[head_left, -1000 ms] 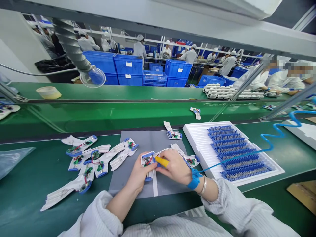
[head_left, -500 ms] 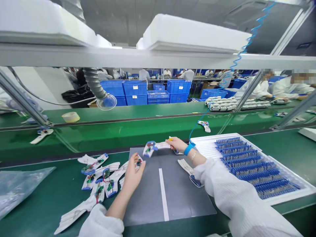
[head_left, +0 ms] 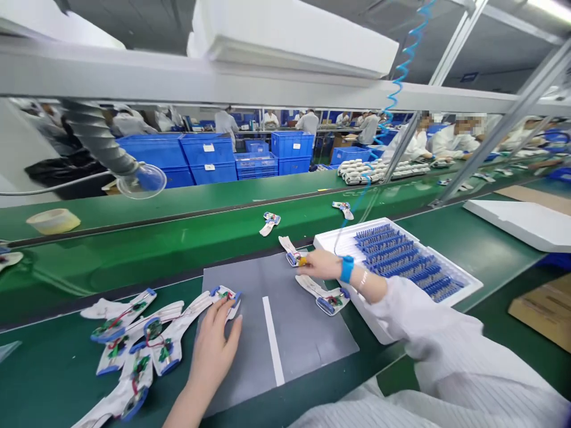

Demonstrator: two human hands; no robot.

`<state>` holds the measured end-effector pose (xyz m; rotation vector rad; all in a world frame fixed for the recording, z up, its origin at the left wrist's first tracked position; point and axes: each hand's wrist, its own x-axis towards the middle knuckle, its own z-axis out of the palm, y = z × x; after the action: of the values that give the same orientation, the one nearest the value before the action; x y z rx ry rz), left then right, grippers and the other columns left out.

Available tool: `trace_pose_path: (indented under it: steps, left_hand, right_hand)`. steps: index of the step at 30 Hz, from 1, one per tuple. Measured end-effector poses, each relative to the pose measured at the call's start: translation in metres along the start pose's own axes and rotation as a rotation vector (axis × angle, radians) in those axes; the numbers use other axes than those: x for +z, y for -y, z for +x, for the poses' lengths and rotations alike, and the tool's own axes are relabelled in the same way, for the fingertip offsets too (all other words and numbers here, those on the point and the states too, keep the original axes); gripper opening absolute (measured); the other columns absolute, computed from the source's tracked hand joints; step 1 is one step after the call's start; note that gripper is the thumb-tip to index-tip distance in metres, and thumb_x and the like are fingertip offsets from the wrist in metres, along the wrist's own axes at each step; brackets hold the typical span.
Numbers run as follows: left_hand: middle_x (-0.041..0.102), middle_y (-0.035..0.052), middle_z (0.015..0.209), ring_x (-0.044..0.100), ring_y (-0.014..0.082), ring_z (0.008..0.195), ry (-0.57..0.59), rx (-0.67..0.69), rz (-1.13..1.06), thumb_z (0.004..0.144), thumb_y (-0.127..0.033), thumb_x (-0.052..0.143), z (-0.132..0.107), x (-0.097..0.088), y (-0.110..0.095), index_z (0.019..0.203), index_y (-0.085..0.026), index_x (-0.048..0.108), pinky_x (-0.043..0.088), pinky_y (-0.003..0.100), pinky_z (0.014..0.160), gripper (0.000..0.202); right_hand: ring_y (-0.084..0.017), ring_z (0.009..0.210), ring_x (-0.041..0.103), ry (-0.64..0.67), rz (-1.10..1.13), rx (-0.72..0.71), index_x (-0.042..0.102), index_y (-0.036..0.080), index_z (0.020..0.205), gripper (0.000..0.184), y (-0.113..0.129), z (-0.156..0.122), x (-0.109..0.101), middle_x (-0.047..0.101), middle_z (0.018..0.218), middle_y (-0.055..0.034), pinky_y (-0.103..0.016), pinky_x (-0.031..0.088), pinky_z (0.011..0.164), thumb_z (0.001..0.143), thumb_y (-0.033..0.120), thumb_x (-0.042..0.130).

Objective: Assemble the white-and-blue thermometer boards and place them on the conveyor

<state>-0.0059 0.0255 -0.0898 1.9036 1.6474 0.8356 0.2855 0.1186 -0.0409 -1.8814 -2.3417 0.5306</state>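
Observation:
My left hand (head_left: 216, 342) has its fingers stretched out, the tips at a white curved half-shell (head_left: 225, 292) with blue trim, wires and a small circuit board. Whether they press on it is unclear. My right hand (head_left: 321, 264), a blue wrist strap (head_left: 347, 268) on its wrist, is closed on a small yellow item (head_left: 303, 261), mostly hidden by the fingers. Just beyond its fingertips lies another half-shell (head_left: 289, 249). One more half-shell (head_left: 323, 295) rests nearer me on the grey mat (head_left: 307, 339). Several overlap in a pile (head_left: 134, 342) at the left.
A white foam tray (head_left: 328, 242) with rows of blue-and-grey parts (head_left: 401, 255) stands right of the mat. Half-shells (head_left: 270, 223) lie on the green belt (head_left: 200, 238) beyond. A metal shelf bar (head_left: 156, 74) crosses above; a ducted suction hood (head_left: 141, 180) hangs at left.
The half-shell my right hand held is out of it, and one now lies on the belt. That hand has moved to the half-shells at the mat's right. The view has turned right.

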Motion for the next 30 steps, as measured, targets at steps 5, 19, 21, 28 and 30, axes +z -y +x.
trace_pose_path:
  steps: [5, 19, 21, 28, 30]
  left_hand:
    - [0.059, 0.0145, 0.110, 0.058, 0.0244, 0.095, 0.413, -0.027, -0.357, 0.079, -0.038, 0.045, -0.015, 0.036, -0.039, 0.107, -0.015, 0.055, 0.048, 0.037, 0.080, 0.038]
    - [0.069, 0.0095, 0.089, 0.061, 0.0260, 0.094, 0.289, -0.513, -0.989, 0.063, -0.041, 0.067, -0.033, 0.064, -0.041, 0.105, -0.015, 0.052, 0.047, 0.032, 0.080, 0.052]
    - [0.070, 0.0059, 0.074, 0.063, 0.0246, 0.087, 0.282, -0.668, -1.080, 0.060, -0.035, 0.071, -0.027, 0.050, -0.040, 0.103, -0.016, 0.055, 0.050, 0.027, 0.069, 0.050]
    - [0.071, 0.0060, 0.081, 0.063, 0.0227, 0.094, 0.253, -0.847, -1.153, 0.067, -0.025, 0.067, -0.018, 0.040, -0.039, 0.122, -0.023, 0.046, 0.052, 0.021, 0.062, 0.059]
    - [0.071, 0.0083, 0.084, 0.062, 0.0234, 0.097, 0.276, -0.833, -1.143, 0.068, -0.023, 0.067, -0.018, 0.042, -0.038, 0.124, -0.022, 0.044, 0.052, 0.021, 0.062, 0.061]
  right_hand:
    - [-0.032, 0.079, 0.061, 0.067, -0.208, 0.115, 0.063, 0.009, 0.078, 0.041, 0.001, -0.059, 0.034, 0.062, 0.086, -0.0180, -0.036, 0.045, 0.066, 0.070, 0.048, 0.062]
    - [-0.009, 0.064, 0.059, -0.184, 0.229, 0.048, 0.050, 0.018, 0.117, 0.035, 0.032, -0.106, 0.019, 0.064, 0.082, 0.0001, -0.018, 0.044, 0.057, 0.092, 0.040, 0.038]
    - [-0.013, 0.077, 0.059, -0.240, 0.047, 0.207, 0.054, 0.017, 0.112, 0.031, -0.003, -0.123, -0.006, 0.062, 0.094, -0.0042, -0.025, 0.048, 0.068, 0.092, 0.037, 0.041]
    - [-0.015, 0.089, 0.056, -0.178, -0.115, 0.334, 0.055, 0.018, 0.106, 0.022, -0.073, -0.181, -0.016, 0.055, 0.109, -0.0065, -0.033, 0.049, 0.078, 0.091, 0.031, 0.047]
    - [-0.015, 0.085, 0.056, -0.158, -0.152, 0.351, 0.058, 0.017, 0.100, 0.019, -0.081, -0.189, -0.005, 0.057, 0.102, -0.0074, -0.031, 0.049, 0.074, 0.089, 0.029, 0.049]
